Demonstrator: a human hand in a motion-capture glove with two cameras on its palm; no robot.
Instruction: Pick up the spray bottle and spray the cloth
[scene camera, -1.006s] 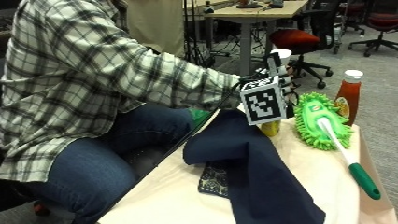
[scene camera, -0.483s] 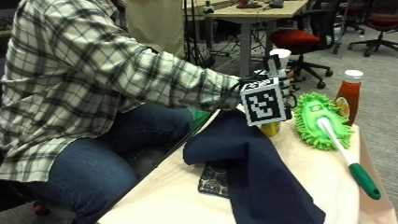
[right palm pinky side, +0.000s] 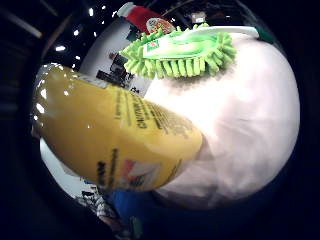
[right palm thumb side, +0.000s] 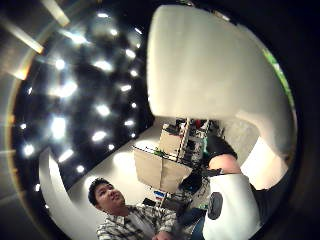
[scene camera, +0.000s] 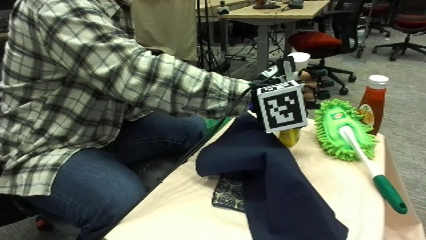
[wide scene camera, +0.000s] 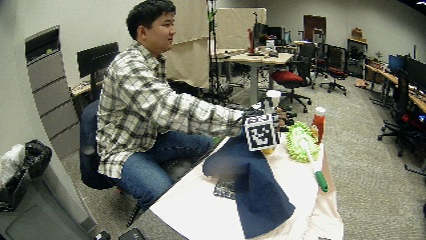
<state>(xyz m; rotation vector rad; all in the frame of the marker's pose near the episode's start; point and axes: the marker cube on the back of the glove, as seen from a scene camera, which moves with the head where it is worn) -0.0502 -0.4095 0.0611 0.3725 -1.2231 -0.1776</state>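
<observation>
In the outside view my gloved right hand (scene camera: 311, 86) grips the spray bottle (scene camera: 290, 137) round its neck at the table's far end. The bottle has a yellow body and a white spray head (scene camera: 296, 58) that rises above the hand. It stands upright beside the far end of the dark blue cloth (scene camera: 266, 170). I cannot tell whether its base touches the table. The yellow body (right palm pinky side: 115, 140) fills much of the little finger side palm view. The white head (right palm thumb side: 210, 65) looms in the thumb side palm view. The cloth (wide scene camera: 256, 185) lies in a long strip down the table.
A fluffy green duster (scene camera: 341, 127) with a white and green handle (scene camera: 376, 177) lies right of the bottle. A red ketchup bottle (scene camera: 373, 102) stands behind it. A patterned flat piece (scene camera: 229, 192) pokes out from under the cloth. The cream table (scene camera: 180, 210) ends near the person's knees.
The hand and bottle stay almost in place. A little more of the white spray head shows above the hand than a second ago.
</observation>
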